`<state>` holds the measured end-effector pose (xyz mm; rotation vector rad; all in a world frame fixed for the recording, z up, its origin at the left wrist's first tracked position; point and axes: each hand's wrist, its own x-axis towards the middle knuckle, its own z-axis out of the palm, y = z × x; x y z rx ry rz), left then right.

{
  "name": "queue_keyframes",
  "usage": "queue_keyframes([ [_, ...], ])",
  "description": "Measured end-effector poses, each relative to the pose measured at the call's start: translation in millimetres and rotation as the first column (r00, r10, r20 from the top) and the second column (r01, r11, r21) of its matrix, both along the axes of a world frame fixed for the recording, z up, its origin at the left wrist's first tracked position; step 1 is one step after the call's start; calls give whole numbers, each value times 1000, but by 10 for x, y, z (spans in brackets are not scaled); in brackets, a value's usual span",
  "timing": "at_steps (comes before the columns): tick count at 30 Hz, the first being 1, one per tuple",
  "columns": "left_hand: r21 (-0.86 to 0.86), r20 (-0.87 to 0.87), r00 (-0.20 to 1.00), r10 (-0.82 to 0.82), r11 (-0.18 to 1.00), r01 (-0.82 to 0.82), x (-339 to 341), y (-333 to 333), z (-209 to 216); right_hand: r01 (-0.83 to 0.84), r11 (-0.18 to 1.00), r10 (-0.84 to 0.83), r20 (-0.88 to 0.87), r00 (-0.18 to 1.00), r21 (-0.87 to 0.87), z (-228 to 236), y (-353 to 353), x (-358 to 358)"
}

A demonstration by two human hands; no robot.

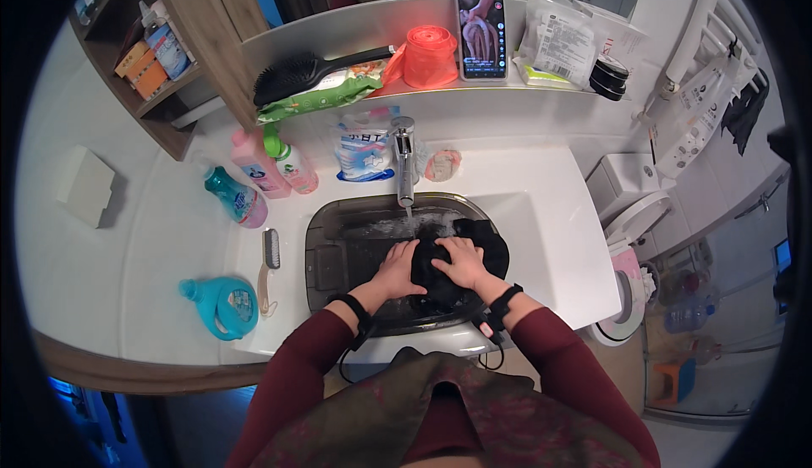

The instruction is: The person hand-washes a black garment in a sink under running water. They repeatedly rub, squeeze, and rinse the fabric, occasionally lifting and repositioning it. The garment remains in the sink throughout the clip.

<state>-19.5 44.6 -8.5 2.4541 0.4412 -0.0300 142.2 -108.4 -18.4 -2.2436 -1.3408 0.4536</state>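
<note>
A wet black cloth [437, 286], perhaps a garment, lies bunched in a dark see-through basin [324, 269] set inside the white sink. My left hand [396, 272] grips its left side, thumb nearest me. On its top right, my right hand [461, 262] has its fingers curled into the fabric. Part of the cloth spreads right against the basin's wall. From the chrome faucet [405, 163] a stream of water runs into the basin, rippling around the cloth's far end. Folds hide some of my fingertips.
Left of the basin are a wooden-handled scrub brush [270, 252], a turquoise jug [222, 305] and several bottles, including a teal one [237, 199]. Behind the faucet stands a detergent bag [365, 148]. The shelf above holds a phone [481, 32], a hairbrush [309, 70] and a red roll [430, 55].
</note>
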Motion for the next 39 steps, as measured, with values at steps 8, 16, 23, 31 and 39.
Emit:
queue_keyframes([
  [8,176,-269,963,1,983,48,-212,-477,84,-206,964,259,427,866,-167,88,-469,-405],
  [16,325,-334,939,82,945,33,431,-18,-174,-109,933,230,334,914,-344,-29,253,-9],
  [23,275,-351,923,160,959,-62,736,302,-261,-60,855,227,269,936,-514,-50,769,242],
  [31,268,-184,983,14,963,37,466,201,152,-113,919,22,-238,971,-376,96,698,485],
  [39,438,-5,979,-204,880,186,255,-230,528,95,993,-93,-33,995,66,445,-377,57],
])
